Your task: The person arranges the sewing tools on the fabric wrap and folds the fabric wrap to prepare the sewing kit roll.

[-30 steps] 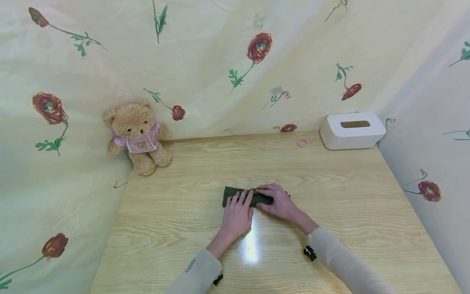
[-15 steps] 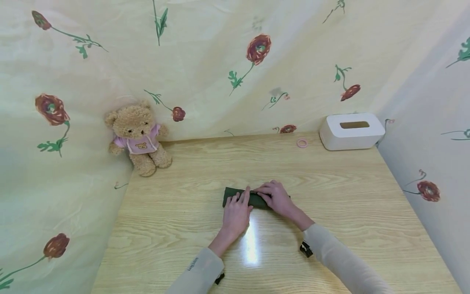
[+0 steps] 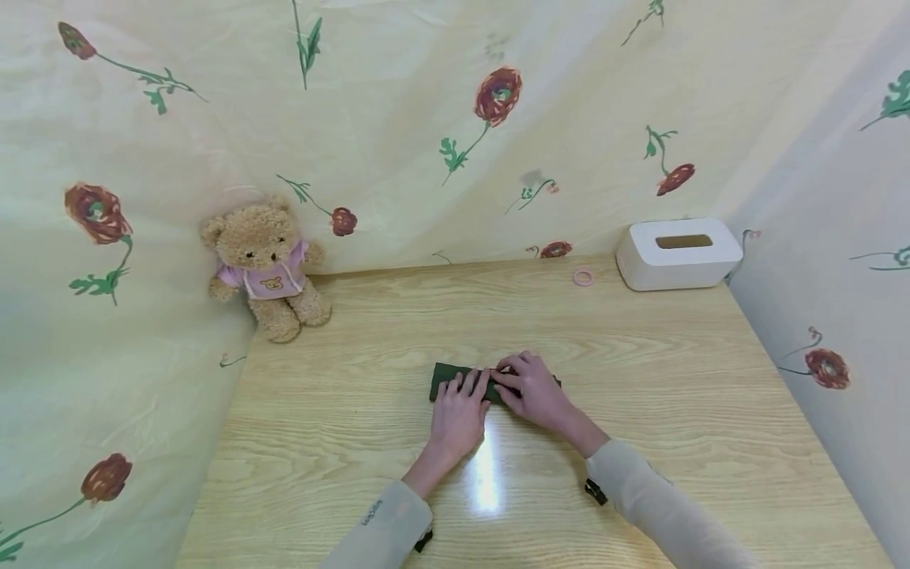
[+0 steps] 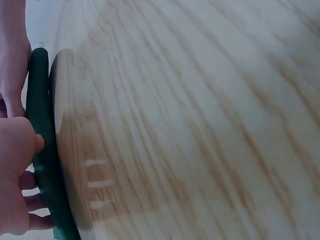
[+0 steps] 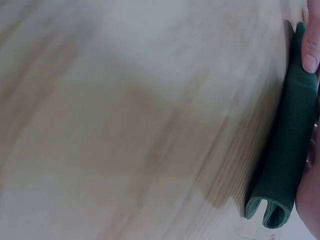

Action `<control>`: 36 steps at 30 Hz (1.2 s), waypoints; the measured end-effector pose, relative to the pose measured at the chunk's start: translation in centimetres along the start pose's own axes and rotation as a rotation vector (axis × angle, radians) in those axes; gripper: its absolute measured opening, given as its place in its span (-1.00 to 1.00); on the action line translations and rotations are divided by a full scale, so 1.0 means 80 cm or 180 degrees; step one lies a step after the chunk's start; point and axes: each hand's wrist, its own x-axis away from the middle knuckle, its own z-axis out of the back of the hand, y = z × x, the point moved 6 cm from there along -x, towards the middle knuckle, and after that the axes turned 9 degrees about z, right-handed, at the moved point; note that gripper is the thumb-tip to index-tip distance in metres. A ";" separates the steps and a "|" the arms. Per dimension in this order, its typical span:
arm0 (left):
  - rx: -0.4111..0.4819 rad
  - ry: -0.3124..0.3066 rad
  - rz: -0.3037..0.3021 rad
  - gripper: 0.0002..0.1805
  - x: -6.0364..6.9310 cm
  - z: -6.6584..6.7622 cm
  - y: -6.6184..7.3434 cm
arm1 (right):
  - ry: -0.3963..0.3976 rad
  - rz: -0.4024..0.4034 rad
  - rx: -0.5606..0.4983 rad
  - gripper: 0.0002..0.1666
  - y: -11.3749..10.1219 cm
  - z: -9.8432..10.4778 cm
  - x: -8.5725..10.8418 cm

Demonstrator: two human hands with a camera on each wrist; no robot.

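Note:
A long, dark green folded fabric piece (image 3: 442, 382) lies flat across the table in the head view. My left hand (image 3: 456, 420) rests on its left half, fairly straight fingers spread over the top. In the left wrist view, that hand's thumb touches the near side of the green piece (image 4: 44, 165). My right hand (image 3: 540, 395) is at the right half, with thumb and bent forefinger pinching near the middle of the upper edge. The right wrist view shows rolled layers at the end of the folded fabric piece (image 5: 285, 150). The fingers hide most of its top.
A teddy bear (image 3: 273, 273) in a pink hoodie sits at the back left. Near the back right stand a white tissue box (image 3: 682, 261) and a small pink ring (image 3: 583, 277). Flower-patterned cloth (image 3: 398, 118) hangs behind the wooden table (image 3: 341, 466).
The right fingertips have shifted a little along the upper edge and are more bent now. My left forefinger lifted, then came back down. The green fabric stays in place.

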 end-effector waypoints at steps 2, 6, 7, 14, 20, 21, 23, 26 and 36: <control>-0.0049 0.0001 -0.0030 -0.37 0.001 -0.001 0.000 | -0.0085 0.0079 0.0104 -0.52 -0.004 -0.001 0.002; -0.0140 0.0042 -0.0101 -0.36 0.005 -0.001 -0.001 | -0.0206 0.0142 0.0269 -0.35 -0.010 -0.004 0.007; -0.0161 0.0057 -0.0123 -0.36 0.006 -0.001 -0.001 | -0.0225 0.0132 0.0292 -0.34 -0.011 -0.005 0.009; -0.0229 0.0215 -0.0214 -0.38 0.010 0.000 -0.001 | -0.0198 0.0085 0.0484 -0.34 -0.019 -0.011 0.020; -0.0270 0.0198 -0.0197 -0.37 0.009 -0.005 -0.002 | -0.0110 0.0102 0.0570 -0.32 -0.027 -0.015 0.022; -0.0286 0.0184 -0.0193 -0.36 0.009 -0.005 -0.002 | -0.0107 0.0119 0.0601 -0.32 -0.028 -0.017 0.023; -0.0313 0.0158 -0.0185 -0.35 0.010 -0.007 -0.002 | -0.0091 0.0150 0.0652 -0.33 -0.030 -0.019 0.023; -0.0332 0.0137 -0.0182 -0.32 0.014 -0.009 -0.001 | -0.0079 0.0181 0.0710 -0.35 -0.032 -0.021 0.025; -0.0127 0.0219 -0.0123 -0.29 0.024 -0.010 0.003 | -0.0218 0.0115 0.0738 -0.43 -0.039 -0.023 0.028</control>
